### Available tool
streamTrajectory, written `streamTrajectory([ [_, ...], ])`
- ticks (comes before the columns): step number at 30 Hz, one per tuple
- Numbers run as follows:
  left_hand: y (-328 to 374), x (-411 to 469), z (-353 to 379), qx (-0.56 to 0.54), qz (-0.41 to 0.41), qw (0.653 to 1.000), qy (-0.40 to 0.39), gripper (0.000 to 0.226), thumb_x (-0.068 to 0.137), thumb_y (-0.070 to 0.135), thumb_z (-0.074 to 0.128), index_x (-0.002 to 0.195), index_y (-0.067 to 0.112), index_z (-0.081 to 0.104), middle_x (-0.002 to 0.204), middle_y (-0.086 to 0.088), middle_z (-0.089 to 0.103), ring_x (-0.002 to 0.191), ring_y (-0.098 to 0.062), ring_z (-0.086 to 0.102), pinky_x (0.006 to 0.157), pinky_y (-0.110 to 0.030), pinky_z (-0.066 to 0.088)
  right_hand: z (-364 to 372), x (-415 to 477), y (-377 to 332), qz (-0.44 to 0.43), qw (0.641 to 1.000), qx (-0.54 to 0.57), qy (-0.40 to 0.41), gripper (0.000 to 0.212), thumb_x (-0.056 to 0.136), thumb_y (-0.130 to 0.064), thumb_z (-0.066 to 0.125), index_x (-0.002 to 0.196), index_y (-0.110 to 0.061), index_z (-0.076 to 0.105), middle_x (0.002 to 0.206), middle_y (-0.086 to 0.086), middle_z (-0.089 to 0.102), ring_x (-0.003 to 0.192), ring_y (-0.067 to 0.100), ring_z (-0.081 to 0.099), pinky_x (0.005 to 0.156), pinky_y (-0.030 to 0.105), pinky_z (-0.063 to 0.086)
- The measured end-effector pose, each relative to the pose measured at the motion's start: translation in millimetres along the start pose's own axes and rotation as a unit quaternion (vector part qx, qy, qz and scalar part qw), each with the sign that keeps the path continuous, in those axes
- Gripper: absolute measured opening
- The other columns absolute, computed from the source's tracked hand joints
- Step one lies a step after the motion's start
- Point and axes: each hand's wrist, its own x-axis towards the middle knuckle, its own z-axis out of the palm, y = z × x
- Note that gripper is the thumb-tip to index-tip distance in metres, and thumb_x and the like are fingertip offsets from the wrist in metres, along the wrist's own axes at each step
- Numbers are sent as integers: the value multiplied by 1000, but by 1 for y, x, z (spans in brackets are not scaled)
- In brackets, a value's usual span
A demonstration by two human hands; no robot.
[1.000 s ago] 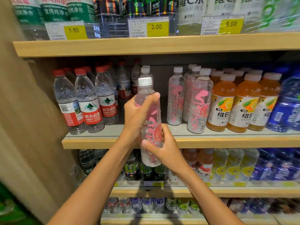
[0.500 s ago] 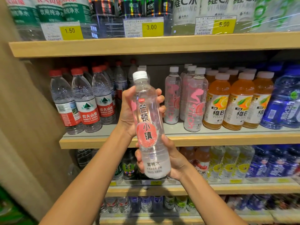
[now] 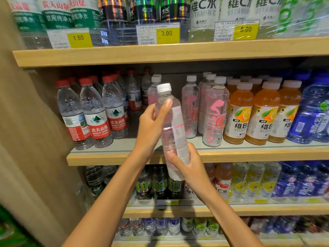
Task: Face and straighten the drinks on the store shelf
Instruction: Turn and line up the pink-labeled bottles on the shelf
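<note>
Bottle [image 3: 171, 132]: held off shelf [image 3: 249, 154], in front of its front edge, tilted.
L hand [image 3: 151, 125]: fingers wrap upper body.
R hand [image 3: 188, 166]: fingers grip base.
Change: label front turned away vs 0.5 s ago; needs re-facing.

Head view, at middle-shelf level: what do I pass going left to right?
Red-capped water bottles → held clear bottle → pink-lettered bottles → orange vitamin drinks → blue bottles.
</note>
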Motion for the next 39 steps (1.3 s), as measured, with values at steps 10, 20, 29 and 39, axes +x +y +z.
streamTrajectory([
  [10, 4, 5, 17, -94, -34, 993, 63, 17, 84, 25, 69, 83, 8, 64, 76, -8, 66, 70, -20, 63, 65, -30, 51, 3, -10, 9, -4, 998, -61, 2, 60, 78, -47, 70, 127, -27, 41, 117, -12, 61, 105, 2, 60, 83, 17, 49],
  [20, -10, 31, -1, -393, -162, 842, -331, 49, 57, 38, 82, 92, 8, 67, 83, -4, 64, 68, -19, 61, 68, -30, 52, -21, 15, -15, 127, 941, 169, -266, 72, 63, -47, 83, 117, -8, 56, 103, 12, 69, 94, 26, 68, 86, 36, 54],
  [29, -26, 39, -4, -297, -152, 890, -311, 70, 61, 53, 79, 110, 5, 69, 105, -16, 71, 96, -28, 68, 78, -36, 56, -16, 16, 0, 33, 991, 17, -125, 39, 75, -33, 72, 107, -13, 62, 91, -4, 70, 89, 11, 66, 80, 23, 52],
  [39, -105, 24, -47, 364, 181, 906, -118, 30, 92, 42, 51, 104, 20, 67, 101, 8, 68, 93, -7, 63, 81, -29, 50, -30, 41, 12, -35, 981, -148, 124, 42, 78, -33, 76, 106, -17, 49, 96, -9, 66, 85, -5, 62, 72, 8, 46],
])
